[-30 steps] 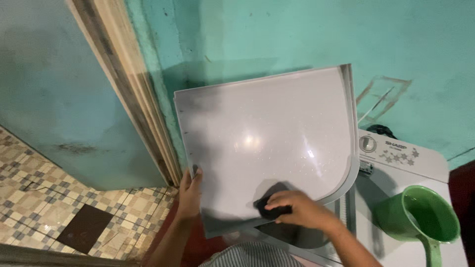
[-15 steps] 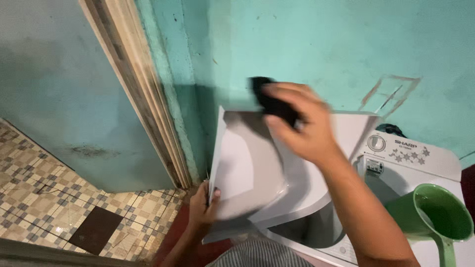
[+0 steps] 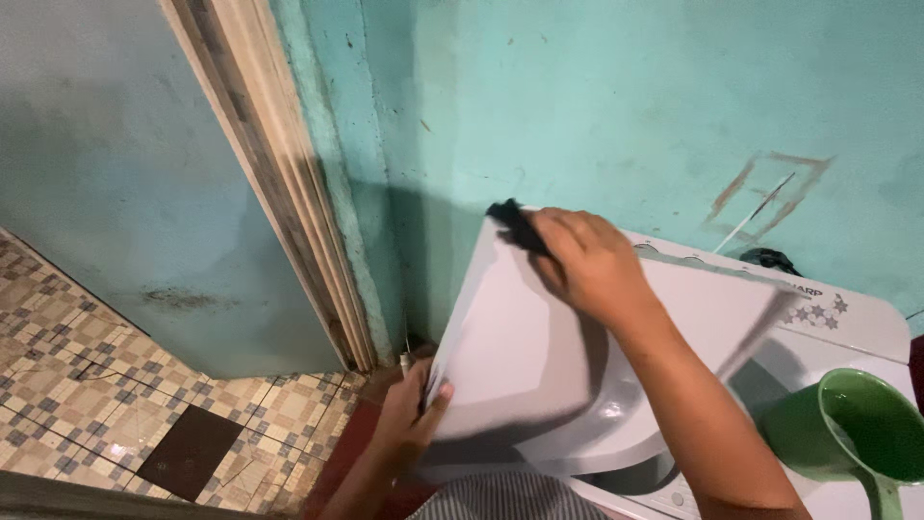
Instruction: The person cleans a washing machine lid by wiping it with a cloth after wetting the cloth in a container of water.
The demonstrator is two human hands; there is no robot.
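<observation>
Against the teal wall: white washing machine (image 3: 857, 323), seen from above; pale lid (image 3: 539, 356) raised and tilted, hinged side toward the machine, free edge toward the door frame.
Lid, position: standing on a slant over the open tub (image 3: 626, 477); top corner near the wall, lower left edge at the left hand.
Right hand (image 3: 587, 265): on the lid's upper corner, fingers curled tight around a dark cloth (image 3: 515, 223), pressing it to the lid surface.
Dark cloth: small, black or very dark; mostly covered by the fingers, one end poking out past the lid's corner; exact kind hard to tell, possibly a sponge.
Left hand (image 3: 409, 424): low in the view, clamped on the lid's lower left edge, thumb on the upper face, fingers wrapped behind; steadies the lid.
Right forearm: runs diagonally from bottom right up to the lid's corner, casts a shadow on the lid.
Green dipper (image 3: 861, 424): round plastic scoop with a handle, resting on the machine's top at the right, well apart from both hands.
Control panel (image 3: 818, 299): along the back of the machine, just under the wall; dark item behind it, unclear.
Door frame (image 3: 279, 183): pale wood, slanting down to the left of the lid.
Floor (image 3: 96, 385): patterned tiles, one dark square tile set among them.
Striped fabric (image 3: 500, 496): at the bottom edge, between the arms.
</observation>
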